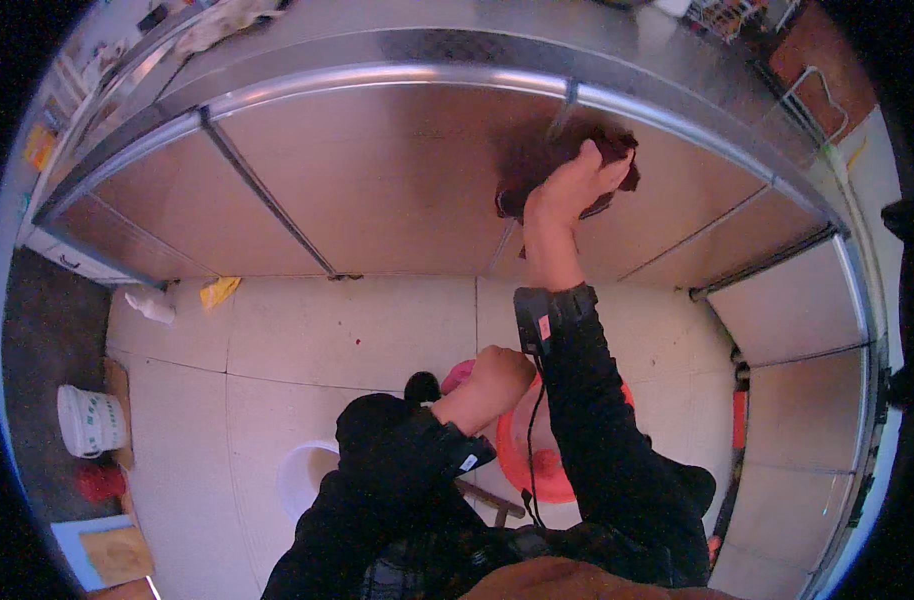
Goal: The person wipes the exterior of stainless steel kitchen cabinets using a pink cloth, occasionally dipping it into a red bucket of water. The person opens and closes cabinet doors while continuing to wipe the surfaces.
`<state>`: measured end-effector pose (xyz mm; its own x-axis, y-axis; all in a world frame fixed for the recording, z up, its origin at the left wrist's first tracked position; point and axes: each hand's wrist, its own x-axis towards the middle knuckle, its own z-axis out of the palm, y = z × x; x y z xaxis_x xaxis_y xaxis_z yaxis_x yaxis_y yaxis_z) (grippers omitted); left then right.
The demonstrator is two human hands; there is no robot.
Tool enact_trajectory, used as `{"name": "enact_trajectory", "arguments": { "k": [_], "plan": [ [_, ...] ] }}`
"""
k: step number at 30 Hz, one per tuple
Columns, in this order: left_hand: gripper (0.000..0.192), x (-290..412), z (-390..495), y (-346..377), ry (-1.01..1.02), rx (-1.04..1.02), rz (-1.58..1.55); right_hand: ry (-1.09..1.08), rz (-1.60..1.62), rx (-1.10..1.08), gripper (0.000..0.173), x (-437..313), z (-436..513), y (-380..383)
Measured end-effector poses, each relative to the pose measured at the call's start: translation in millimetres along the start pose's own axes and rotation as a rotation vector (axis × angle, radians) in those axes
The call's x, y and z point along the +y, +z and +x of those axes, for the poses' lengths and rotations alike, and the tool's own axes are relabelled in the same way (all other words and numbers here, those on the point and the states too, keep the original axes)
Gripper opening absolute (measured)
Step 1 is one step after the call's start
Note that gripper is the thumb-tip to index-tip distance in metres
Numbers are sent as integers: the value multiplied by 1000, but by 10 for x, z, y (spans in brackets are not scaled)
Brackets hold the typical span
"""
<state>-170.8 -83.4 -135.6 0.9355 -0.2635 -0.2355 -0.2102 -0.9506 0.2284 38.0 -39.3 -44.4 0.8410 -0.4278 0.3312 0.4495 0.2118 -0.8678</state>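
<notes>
My right hand [573, 187] presses a dark reddish-brown cloth [618, 144] against the upper part of a metal-framed cabinet front [397, 180]. The cloth bunches around the fingers, and part of it hangs below the palm. Lower down, my left hand [498, 379] is curled into a fist in front of my knee. Its fingertips are hidden, and I see nothing held in it. A pink object [457, 375] shows beside that wrist, too covered to identify. Under my right forearm stands an orange-red plastic basin [508, 450], with something reddish inside.
A stainless steel countertop [442, 49] runs above the cabinet. On the tiled floor [292, 330] lie a yellow scrap [219, 292] and a white crumpled piece [151, 306]. A white bucket [296, 472] stands left of my leg; a lettered bucket [91, 421] is farther left. Cabinets [802, 420] line the right.
</notes>
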Motion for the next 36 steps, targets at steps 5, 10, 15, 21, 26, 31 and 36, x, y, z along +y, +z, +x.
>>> {"name": "enact_trajectory", "arguments": {
  "k": [5, 10, 15, 21, 26, 31, 36],
  "plan": [
    [14, -246, 112, 265, -33, 25, -5, -498, -302, -159, 69, -225, -327, 476],
    [16, -484, 133, 474, -49, 322, -184, -842, -504, -419, 74, -88, -817, 690],
    [16, -322, 78, 236, 20, 86, -64, -1312, -519, -696, 66, -44, -440, 562],
    [15, -152, -137, 73, 1, 112, -112, -1417, -799, -855, 66, -176, 477, -47],
    [17, -271, -409, 154, -21, 78, -66, -1259, -689, -596, 72, -107, 143, 17],
    [18, -527, -506, 140, -110, 32, -187, -1322, -535, -856, 69, -74, -541, 677],
    [18, -630, -365, 338, -104, 144, -181, -1338, -230, -1066, 51, -58, -1508, 1653]
  ]
}}
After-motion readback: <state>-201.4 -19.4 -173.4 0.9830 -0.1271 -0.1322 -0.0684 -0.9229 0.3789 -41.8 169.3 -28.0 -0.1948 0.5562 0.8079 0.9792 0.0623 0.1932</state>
